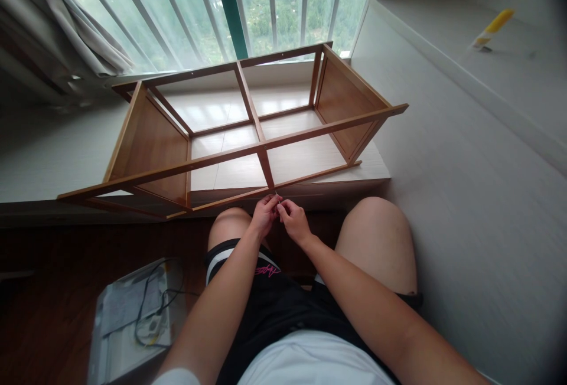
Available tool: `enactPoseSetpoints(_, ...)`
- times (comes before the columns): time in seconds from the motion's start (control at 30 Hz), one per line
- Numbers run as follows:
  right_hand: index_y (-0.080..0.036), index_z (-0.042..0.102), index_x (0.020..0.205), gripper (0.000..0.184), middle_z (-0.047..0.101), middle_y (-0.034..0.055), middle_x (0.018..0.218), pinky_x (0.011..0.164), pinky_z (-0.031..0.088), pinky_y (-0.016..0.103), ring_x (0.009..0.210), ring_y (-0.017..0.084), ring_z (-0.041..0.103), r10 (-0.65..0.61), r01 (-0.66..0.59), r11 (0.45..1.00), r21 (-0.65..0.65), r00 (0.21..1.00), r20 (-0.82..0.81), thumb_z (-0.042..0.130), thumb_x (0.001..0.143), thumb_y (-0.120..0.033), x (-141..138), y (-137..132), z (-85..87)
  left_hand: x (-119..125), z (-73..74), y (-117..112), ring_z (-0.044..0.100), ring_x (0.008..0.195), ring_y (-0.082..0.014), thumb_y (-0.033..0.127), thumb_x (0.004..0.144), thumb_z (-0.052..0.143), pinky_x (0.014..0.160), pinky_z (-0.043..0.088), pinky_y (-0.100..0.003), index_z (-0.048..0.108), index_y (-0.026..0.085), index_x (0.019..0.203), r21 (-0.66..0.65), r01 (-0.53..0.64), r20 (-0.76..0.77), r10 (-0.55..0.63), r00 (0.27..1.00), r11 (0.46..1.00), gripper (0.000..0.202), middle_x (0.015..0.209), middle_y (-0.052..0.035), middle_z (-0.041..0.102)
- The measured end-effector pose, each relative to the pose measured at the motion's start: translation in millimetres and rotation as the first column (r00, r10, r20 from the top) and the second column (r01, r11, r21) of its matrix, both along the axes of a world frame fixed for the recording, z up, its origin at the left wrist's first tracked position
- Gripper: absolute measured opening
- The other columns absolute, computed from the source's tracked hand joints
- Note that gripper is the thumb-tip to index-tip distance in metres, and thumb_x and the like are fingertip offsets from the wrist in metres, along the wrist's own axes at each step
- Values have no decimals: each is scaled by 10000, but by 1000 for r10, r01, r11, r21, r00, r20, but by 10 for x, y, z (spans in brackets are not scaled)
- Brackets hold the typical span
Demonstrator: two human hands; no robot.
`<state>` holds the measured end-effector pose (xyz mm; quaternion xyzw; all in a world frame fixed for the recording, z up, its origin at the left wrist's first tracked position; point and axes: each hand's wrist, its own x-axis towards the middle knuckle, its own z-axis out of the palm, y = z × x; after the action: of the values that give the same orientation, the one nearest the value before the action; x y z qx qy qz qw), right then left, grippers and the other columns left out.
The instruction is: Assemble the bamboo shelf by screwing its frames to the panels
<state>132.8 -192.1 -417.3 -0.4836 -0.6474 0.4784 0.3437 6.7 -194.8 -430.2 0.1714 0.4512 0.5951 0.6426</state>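
Note:
Close together between my knees, my left hand [264,215] and my right hand [293,219] are both closed, with their fingertips pinched. A small, thin, shiny piece [277,196] shows between the fingertips; it is too small to name with certainty. Just beyond my fingers is the lower front rail of a brown wooden frame [225,153], below its middle crosspiece. The frame lies lengthwise, with one solid panel [155,137] at its left end and another panel [348,101] at its right end. Whether my fingers touch the rail, I cannot tell.
The frame rests on a pale window ledge [287,162]. Behind it stands a barred window [186,19], with a curtain [66,19] at left. A plastic box [100,320] with a dark cable is on the floor. A yellow-and-white item [495,26] lies on the right shelf.

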Motion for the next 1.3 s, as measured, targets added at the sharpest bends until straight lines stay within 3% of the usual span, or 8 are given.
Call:
enactPoseSetpoints(0.33, -218, 633, 836, 253, 634, -1, 667, 618, 400, 264, 602, 162, 572, -3, 2, 999, 38, 1000, 29, 509, 938, -415, -24, 15, -27, -6, -21, 21, 596, 670, -83, 354, 637, 884, 606, 490, -215, 665, 131, 802, -27, -39, 21, 39, 999, 999, 353, 820, -7, 644)
enactPoseSetpoints(0.67, -227, 611, 765, 256, 612, -8, 624, 611, 397, 269, 574, 160, 553, -11, 11, 1000, -3, 1000, -15, 515, 927, -401, -34, 25, -38, 9, 27, 5, 588, 636, -85, 340, 632, 883, 551, 488, -217, 650, 141, 795, -42, -32, 17, 33, 999, 999, 347, 809, 0, 639)
enactPoseSetpoints(0.87, -230, 613, 740, 246, 590, -8, 621, 647, 383, 280, 594, 163, 523, -41, 33, 996, -82, 994, -99, 579, 881, -428, -40, 27, -38, -3, 16, 0, 600, 653, -83, 340, 619, 889, 563, 482, -205, 643, 144, 792, -58, -53, 9, 53, 999, 997, 359, 821, -4, 652)
enactPoseSetpoints(0.97, -225, 605, 734, 263, 566, -10, 606, 625, 370, 275, 592, 155, 495, -54, 19, 984, -179, 979, -198, 606, 853, -459, -66, 28, -49, -2, 6, 3, 604, 617, -85, 350, 628, 882, 491, 453, -199, 631, 144, 803, -39, -39, 8, 40, 999, 998, 369, 818, -4, 653)
enactPoseSetpoints(1.03, -221, 575, 733, 295, 532, -17, 572, 557, 343, 266, 538, 140, 447, -57, -27, 960, -279, 956, -287, 587, 848, -492, -96, 29, -57, -1, 0, 4, 564, 506, -77, 387, 656, 861, 409, 404, -202, 620, 148, 813, -20, -2, -4, 2, 1000, 1000, 374, 732, 18, 624)
enactPoseSetpoints(1.13, -227, 515, 761, 318, 463, -37, 544, 458, 277, 254, 459, 122, 338, -48, -169, 882, -441, 897, -440, 513, 853, -532, -129, 32, -54, -2, 3, 3, 477, 362, -71, 447, 702, 818, 353, 360, -206, 616, 160, 846, -35, 50, -32, -51, 998, 998, 379, 564, 73, 525)
enactPoseSetpoints(1.3, -239, 465, 772, 243, 348, -51, 565, 432, 260, 242, 490, 130, 266, -67, -399, 736, -546, 761, -646, 491, 844, -471, -109, 53, -4, -17, 29, 13, 517, 397, -62, 436, 678, 833, 378, 360, -166, 630, 151, 831, -83, -1, -76, -5, 997, 997, 382, 561, 58, 558)
